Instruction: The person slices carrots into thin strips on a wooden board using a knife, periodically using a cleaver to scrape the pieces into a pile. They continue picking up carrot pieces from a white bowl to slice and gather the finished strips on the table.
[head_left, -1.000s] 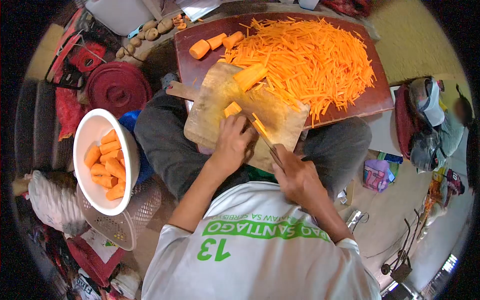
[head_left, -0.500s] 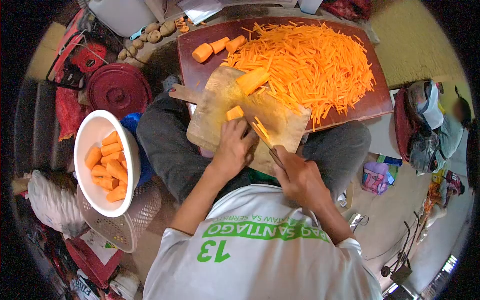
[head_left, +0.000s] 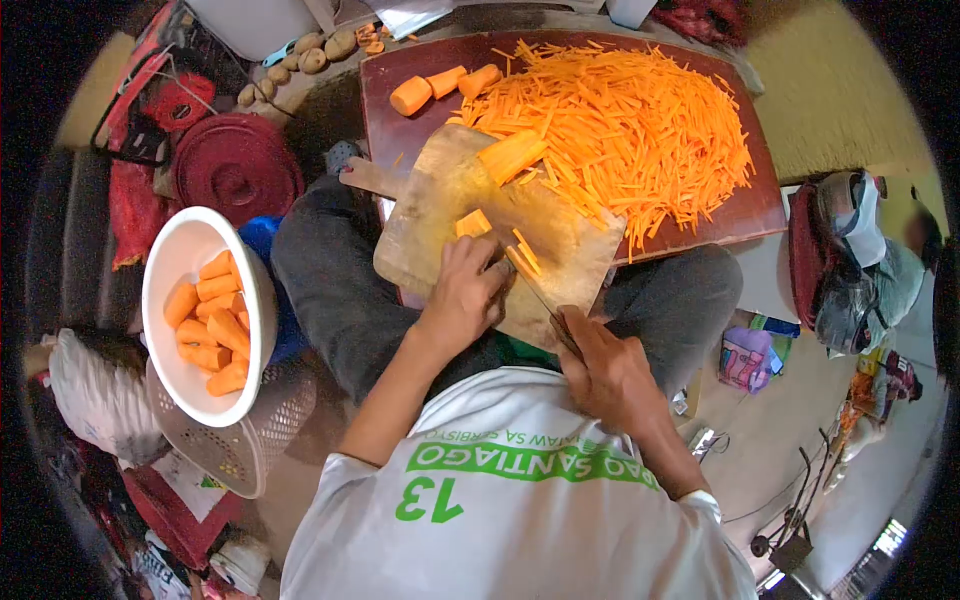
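My left hand (head_left: 466,292) is closed on a carrot piece (head_left: 473,224) and presses it to the wooden cutting board (head_left: 425,240). My right hand (head_left: 603,362) grips a knife (head_left: 535,287), its blade beside my left fingertips. A few cut carrot strips (head_left: 526,252) lie on the board along the blade. Toward the board's far side rests a stack of carrot slices (head_left: 511,156). Beyond it, a large heap of carrot strips (head_left: 630,130) covers much of the dark red table (head_left: 765,205). Several peeled carrot chunks (head_left: 411,96) sit at the table's far left.
At my left, a white basin (head_left: 155,335) of carrot chunks stands over a perforated basket (head_left: 230,460). Behind it is a dark red lid (head_left: 237,175). Potatoes (head_left: 312,60) lie on the floor at the back. Bags (head_left: 850,260) and a purple pack (head_left: 745,358) are to the right.
The knife has shifted slightly toward me, and the cut strips now lie on the board apart from the blade. My left hand stays on the carrot piece. The view has shifted slightly.
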